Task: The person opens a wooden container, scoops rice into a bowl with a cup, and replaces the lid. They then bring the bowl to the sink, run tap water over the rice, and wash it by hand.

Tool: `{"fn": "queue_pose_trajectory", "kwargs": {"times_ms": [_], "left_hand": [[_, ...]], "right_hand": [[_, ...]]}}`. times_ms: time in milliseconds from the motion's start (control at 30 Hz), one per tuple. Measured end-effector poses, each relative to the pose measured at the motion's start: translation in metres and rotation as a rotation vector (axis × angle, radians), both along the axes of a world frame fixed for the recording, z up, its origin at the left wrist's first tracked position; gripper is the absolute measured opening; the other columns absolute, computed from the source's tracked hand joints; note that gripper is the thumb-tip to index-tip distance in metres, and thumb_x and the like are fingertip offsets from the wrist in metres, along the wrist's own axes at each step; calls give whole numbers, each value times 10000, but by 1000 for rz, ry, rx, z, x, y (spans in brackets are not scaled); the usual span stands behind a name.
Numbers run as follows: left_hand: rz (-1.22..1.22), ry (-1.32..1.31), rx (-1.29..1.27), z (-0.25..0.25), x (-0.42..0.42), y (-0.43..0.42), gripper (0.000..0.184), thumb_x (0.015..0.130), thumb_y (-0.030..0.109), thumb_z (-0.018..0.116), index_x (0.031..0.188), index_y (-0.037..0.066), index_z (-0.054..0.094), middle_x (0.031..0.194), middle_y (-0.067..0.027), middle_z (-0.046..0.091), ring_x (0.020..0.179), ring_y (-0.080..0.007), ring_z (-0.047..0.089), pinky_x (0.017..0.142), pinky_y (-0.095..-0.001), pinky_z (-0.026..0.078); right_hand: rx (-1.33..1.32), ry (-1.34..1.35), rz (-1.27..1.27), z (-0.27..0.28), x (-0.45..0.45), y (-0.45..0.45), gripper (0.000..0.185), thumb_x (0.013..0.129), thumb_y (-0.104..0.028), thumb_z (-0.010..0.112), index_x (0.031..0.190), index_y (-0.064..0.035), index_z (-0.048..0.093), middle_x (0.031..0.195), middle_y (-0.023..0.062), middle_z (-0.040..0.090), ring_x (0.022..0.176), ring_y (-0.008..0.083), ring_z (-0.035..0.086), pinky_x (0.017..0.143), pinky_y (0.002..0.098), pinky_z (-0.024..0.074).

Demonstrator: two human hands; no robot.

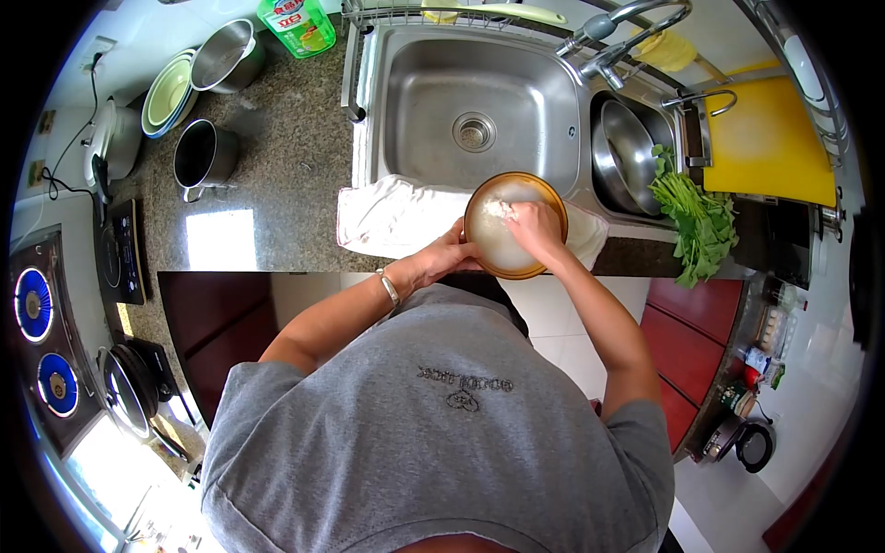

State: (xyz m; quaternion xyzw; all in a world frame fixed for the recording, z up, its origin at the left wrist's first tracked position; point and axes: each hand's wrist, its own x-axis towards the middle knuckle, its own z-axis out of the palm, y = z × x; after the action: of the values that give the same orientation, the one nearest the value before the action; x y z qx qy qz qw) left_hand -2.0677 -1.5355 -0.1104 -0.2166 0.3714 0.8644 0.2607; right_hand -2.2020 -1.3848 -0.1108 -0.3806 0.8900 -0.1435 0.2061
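An amber-rimmed bowl of cloudy white liquid stands at the counter's front edge, partly over a white cloth. My left hand grips the bowl's left rim, its fingers wrapped against the side. Inside the bowl, my right hand is closed at the surface of the liquid. White grains show beside its fingertips; whatever lies within its fingers is hidden.
Behind the bowl is a steel sink with a tap. Leafy greens lie right of a metal basin. A dark mug, stacked bowls and a green bottle stand to the left.
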Motion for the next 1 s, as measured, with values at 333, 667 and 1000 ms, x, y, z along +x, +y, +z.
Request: {"fn": "queue_pose_trajectory", "kwargs": {"times_ms": [333, 667, 1000], "left_hand": [[-2, -6, 10, -10, 1, -1, 689, 895, 30, 506, 1454, 148, 120, 1315, -106, 408, 1151, -197, 510, 955, -320, 483], [11, -12, 38, -14, 2, -1, 683, 890, 22, 503, 1445, 131, 120, 1339, -119, 377, 1194, -222, 476, 989, -349, 462], [-7, 17, 28, -11, 1, -2, 704, 893, 36, 498, 1459, 136, 92, 1360, -122, 354, 1201, -219, 463, 997, -356, 448]], "right_hand": [[-120, 134, 131, 21, 22, -5, 502, 620, -158, 767, 1088, -120, 588, 1208, 122, 478, 1149, 311, 430, 930, 453, 344], [-65, 99, 552, 30, 10, 19, 232, 657, -139, 710, 873, -62, 678, 1211, 82, 532, 1162, 288, 449, 980, 462, 335], [79, 166, 199, 32, 21, -1, 666, 666, -249, 759, 1250, -86, 486, 1265, 176, 434, 1128, 342, 460, 881, 443, 449]]}}
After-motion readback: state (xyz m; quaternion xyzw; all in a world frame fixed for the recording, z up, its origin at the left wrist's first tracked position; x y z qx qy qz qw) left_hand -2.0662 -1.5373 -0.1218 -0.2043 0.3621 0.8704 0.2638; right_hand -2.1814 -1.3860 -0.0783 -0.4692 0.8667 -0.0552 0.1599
